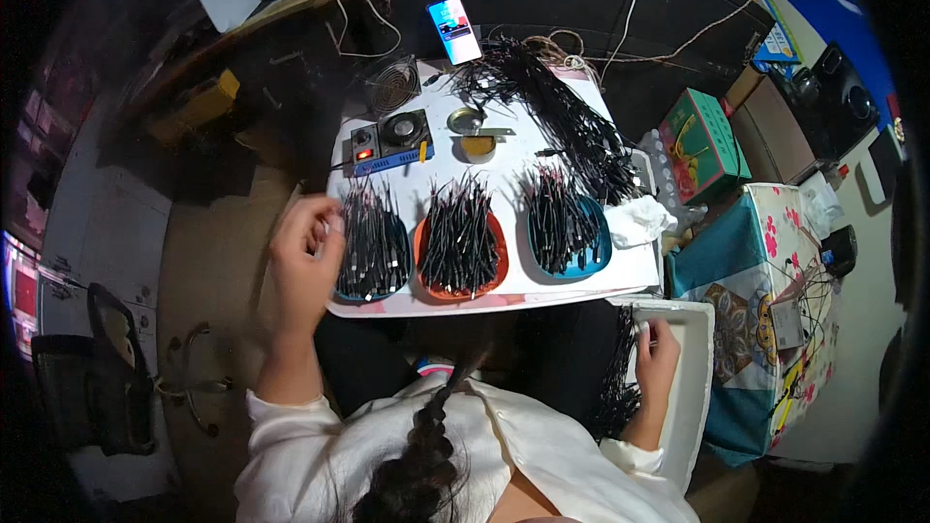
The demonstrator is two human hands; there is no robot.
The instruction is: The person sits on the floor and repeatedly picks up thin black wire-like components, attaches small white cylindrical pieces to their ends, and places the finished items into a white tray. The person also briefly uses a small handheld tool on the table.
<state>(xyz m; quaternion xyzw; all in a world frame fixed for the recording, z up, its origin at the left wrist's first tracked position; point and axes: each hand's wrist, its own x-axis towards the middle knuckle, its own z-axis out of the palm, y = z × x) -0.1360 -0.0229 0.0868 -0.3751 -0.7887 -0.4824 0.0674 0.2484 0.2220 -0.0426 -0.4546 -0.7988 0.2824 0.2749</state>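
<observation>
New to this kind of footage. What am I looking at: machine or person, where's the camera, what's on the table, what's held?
No machine: these are a person's bare hands. There is one picture, looking down from a wide fisheye camera on the person's head, so straight edges bend.

On the white table stand three bowls of short black cables: a blue bowl at left, an orange bowl in the middle and another blue bowl at right. Behind are a small device, a tin, a cable heap and a lit phone.

The left hand is beside the left bowl; the right hand is at the white box. Whether either holds anything is unclear.
</observation>
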